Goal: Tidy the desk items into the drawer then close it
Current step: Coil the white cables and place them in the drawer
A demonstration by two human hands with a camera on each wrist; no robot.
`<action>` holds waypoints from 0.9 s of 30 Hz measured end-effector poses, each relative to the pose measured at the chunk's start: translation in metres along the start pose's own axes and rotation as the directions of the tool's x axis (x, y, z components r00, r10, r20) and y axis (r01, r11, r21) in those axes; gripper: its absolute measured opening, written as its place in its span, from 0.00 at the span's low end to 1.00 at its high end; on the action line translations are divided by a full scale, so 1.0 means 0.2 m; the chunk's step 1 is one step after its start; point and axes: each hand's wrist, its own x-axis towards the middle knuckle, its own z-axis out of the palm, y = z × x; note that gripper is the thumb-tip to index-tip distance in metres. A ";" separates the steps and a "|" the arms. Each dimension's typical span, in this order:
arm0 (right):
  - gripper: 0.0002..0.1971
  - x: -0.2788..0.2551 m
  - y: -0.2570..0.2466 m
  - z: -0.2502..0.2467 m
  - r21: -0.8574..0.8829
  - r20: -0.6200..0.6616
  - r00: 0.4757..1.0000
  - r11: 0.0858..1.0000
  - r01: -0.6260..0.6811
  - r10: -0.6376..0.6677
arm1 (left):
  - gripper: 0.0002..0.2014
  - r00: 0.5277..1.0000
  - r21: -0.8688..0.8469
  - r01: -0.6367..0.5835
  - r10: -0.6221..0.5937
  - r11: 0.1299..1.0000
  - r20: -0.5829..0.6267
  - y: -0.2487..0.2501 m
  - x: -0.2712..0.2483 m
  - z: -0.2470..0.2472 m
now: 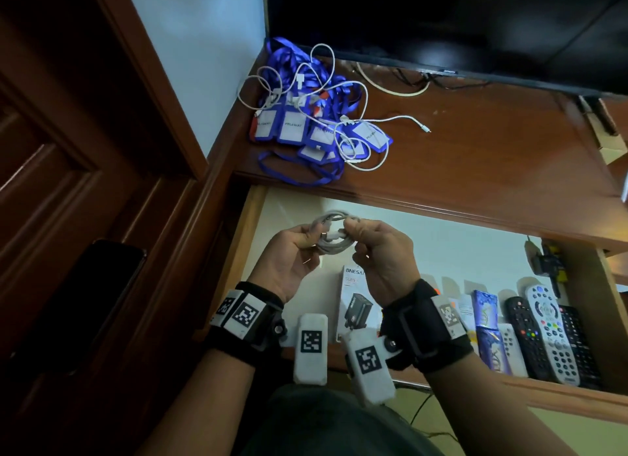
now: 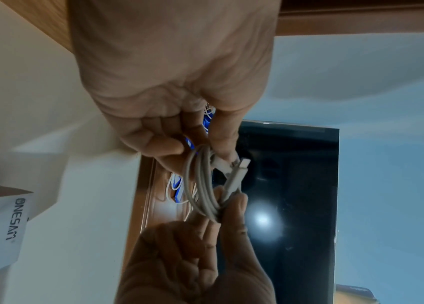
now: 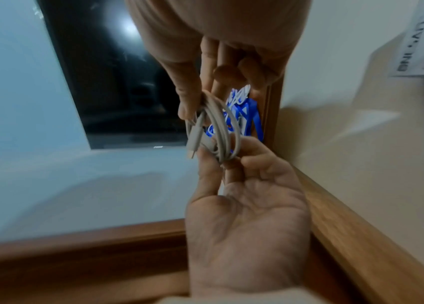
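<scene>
A: Above the open drawer (image 1: 441, 238), coiled white cable (image 1: 331, 233) pinched between left hand (image 1: 289, 262) and right hand (image 1: 380, 252). Both grips clamped on the coil, one on each side.

B: Confirmed from wrist views. Thumb and fingers curled round the loops, connector end sticking out beside the left thumb.

A: Up on the surface (image 1: 475, 156): heap of blue lanyards (image 1: 306, 122) with badge holders, loose white cable (image 1: 373, 122) tangled over them. Dark screen (image 1: 441, 31) behind.

B: Down inside the drawer: charger box (image 1: 353, 302) near the wrists, row of remotes (image 1: 543, 340) along the front right, touching side by side. Drawer pulled out.
</scene>
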 end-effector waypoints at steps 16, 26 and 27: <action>0.10 0.22 0.05 0.18 -0.575 0.163 0.983 0.801 0.168 -0.089 | 0.02 0.991 0.590 -0.121 0.131 0.798 0.026 0.25 0.23 -0.25; 0.05 0.76 -0.06 0.17 -0.653 -0.029 0.987 0.750 0.102 -0.160 | 0.07 0.987 0.996 -0.023 -0.162 -0.086 0.009 -0.03 0.44 -0.49; 0.10 0.80 -0.05 0.18 -0.663 -0.044 0.984 0.742 0.099 -0.171 | 0.09 0.974 0.988 -0.042 -0.224 -0.151 0.008 -0.06 0.45 -0.51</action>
